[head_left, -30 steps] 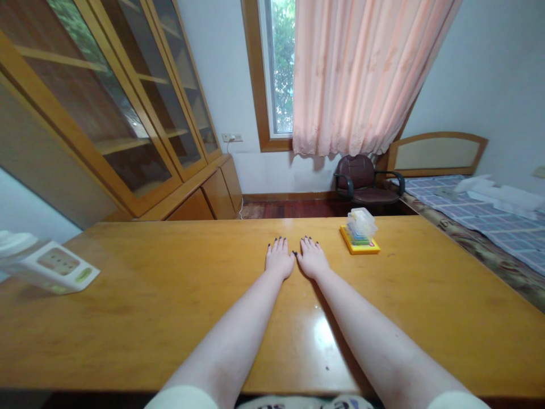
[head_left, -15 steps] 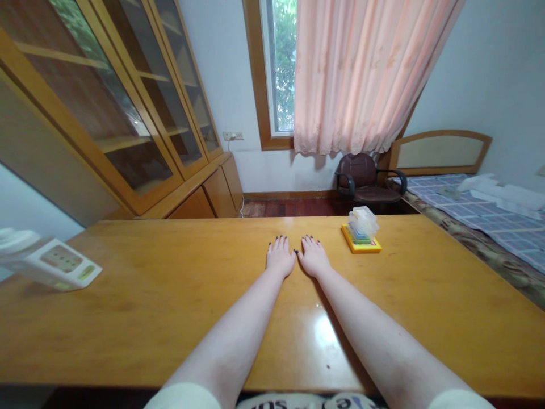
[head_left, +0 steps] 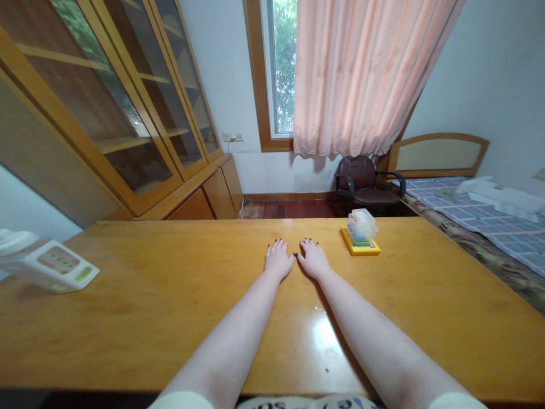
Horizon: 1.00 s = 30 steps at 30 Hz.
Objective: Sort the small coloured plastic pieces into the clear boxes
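Worktop (head_left: pixel 170 295): glossy wood, fills the lower half of the frame, glare patch low centre. Glass-door cabinet (head_left: pixel 106 113) fills the upper left. Pink curtain (head_left: pixel 361 74) hangs top centre-right, with the window (head_left: pixel 283 68) just left of it. Bed (head_left: pixel 489 221) with a checked cover at the right edge, beyond the worktop. Dark armchair (head_left: pixel 361 182) below the curtain, between window wall and bed.

White carton (head_left: pixel 46 266) lies on the worktop at the far left edge, well apart from both hands.

Clear plastic box (head_left: pixel 361 224), coloured contents, sits on a yellow tray (head_left: pixel 360 249) at centre-right of the frame, near the worktop's far edge. It's near the right hand, not touching it.

Left hand (head_left: pixel 279 260) and right hand (head_left: pixel 314 260) at frame centre: both palm-down, flat on the worktop, fingers extended and slightly spread, holding nothing. Thumbs meet or nearly meet between them; can't tell whether they touch. Dark nail polish. Forearms run down to the bottom edge.

Wall socket (head_left: pixel 232 137) left of the window.
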Available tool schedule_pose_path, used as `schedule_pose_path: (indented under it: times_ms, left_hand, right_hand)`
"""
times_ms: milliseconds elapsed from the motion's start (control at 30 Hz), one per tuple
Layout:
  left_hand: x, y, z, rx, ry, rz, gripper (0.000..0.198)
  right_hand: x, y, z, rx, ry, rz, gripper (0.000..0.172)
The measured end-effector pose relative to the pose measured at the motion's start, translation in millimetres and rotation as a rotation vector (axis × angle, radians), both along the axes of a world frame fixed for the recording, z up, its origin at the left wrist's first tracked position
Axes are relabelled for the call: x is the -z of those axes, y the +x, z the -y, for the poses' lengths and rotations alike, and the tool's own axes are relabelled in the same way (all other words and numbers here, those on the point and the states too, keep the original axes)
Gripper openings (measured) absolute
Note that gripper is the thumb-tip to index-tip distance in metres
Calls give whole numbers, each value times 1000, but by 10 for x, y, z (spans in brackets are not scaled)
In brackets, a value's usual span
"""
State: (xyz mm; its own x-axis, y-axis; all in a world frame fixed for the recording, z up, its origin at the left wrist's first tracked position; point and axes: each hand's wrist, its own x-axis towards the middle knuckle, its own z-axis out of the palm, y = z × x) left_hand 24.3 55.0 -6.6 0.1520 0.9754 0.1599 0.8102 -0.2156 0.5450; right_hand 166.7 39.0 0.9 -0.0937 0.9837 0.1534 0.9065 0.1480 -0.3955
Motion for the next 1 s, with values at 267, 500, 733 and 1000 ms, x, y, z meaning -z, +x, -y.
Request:
schedule_pose_path:
  times_ms: [267,500,733,1000]
  left_hand:
    - [29,-292,-134,-56,-188,1117,25]
    - [-53,-522,-54,-232,-235,1595,15]
    - [-163,-479,-43,-241,-386,1666,21]
    - [-169,-467,-67,-254,-432,1636,37]
  right_hand:
    - [28,217,69,-101,122,-619,28]
    - [-311,479,327,-107,620,-550,25]
    - [-418,1246,364,755,739,-299,69]
    - [-55,1381,195,913,190,-169,110]
